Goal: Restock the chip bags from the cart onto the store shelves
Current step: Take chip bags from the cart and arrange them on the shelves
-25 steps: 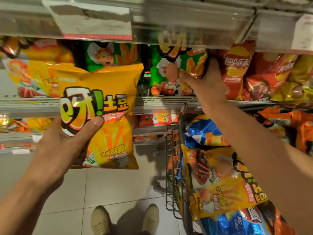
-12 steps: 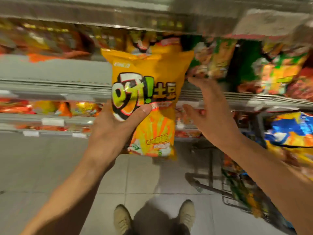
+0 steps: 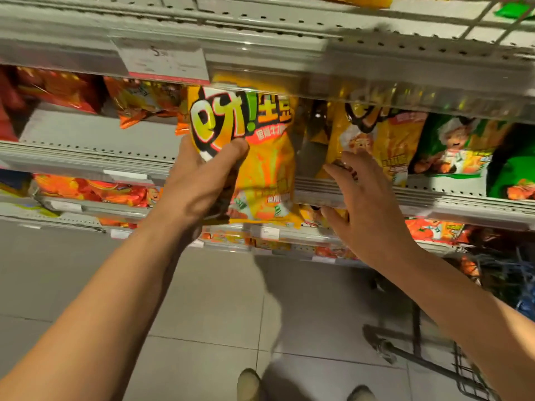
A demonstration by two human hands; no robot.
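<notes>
One yellow bag [image 3: 254,157] clenched in the left hand [image 3: 197,183]; right hand [image 3: 367,209] released, fingers spread at the shelf [image 3: 434,198]. Shoved in, it may topple neighbours.

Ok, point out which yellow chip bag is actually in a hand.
The yellow bag with the big logo, gripped by the left hand; the other yellow bag stands on the shelf.

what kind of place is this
Most likely a supermarket or convenience store snack aisle. Perforated metal shelves hold rows of chip bags, a price tag is clipped to the shelf edge, and a wire cart stands at right while the left hand lifts a yellow chip bag.
</notes>
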